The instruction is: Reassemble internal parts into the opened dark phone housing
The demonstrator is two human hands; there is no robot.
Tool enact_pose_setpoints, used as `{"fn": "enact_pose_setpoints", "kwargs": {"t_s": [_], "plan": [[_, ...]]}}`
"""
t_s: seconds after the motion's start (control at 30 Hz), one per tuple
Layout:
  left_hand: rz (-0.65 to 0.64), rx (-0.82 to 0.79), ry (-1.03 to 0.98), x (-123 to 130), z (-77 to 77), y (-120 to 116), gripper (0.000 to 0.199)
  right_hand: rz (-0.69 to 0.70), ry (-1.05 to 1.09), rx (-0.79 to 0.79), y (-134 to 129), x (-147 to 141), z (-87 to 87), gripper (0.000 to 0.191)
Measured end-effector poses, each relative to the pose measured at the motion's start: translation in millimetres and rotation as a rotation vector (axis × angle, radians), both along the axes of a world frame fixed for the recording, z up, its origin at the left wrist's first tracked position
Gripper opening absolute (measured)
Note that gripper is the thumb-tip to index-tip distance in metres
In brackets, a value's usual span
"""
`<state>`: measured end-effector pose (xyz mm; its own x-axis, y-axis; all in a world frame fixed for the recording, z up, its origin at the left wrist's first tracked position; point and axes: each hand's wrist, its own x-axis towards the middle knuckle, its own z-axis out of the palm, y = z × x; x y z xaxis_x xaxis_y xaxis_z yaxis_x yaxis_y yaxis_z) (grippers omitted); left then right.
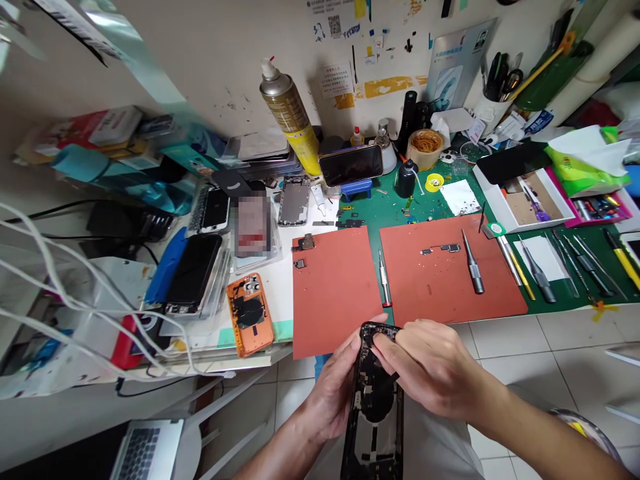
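Holds the open black phone housing near the front edge of the worktop, top end towards it, with the fingers of the left hand closed on its side. Touches inside that top end with the right hand, fingers bent and narrow; cannot tell whether pinching a small part. Lying beyond: a left red mat, a right red mat, a slim screwdriver between. Farther left, an orange phone back.
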<state>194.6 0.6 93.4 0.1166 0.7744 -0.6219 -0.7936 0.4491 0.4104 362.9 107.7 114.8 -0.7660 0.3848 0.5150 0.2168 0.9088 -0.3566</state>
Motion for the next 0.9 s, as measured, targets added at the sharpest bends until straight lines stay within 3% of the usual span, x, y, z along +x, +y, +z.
{"fn": "enact_pose_setpoints", "kwargs": {"t_s": [0.67,0.9], "plan": [[0.029,-0.033,-0.102,-1.6,-0.8,1.4,0.048,-0.026,-0.007,-0.025,-1.8,1.2,1.2,0.022],[0.041,0.009,-0.138,-1.8,4.0,3.7,0.045,-0.118,0.001,-0.098,-12.4,8.4,2.4,0.016]]}}
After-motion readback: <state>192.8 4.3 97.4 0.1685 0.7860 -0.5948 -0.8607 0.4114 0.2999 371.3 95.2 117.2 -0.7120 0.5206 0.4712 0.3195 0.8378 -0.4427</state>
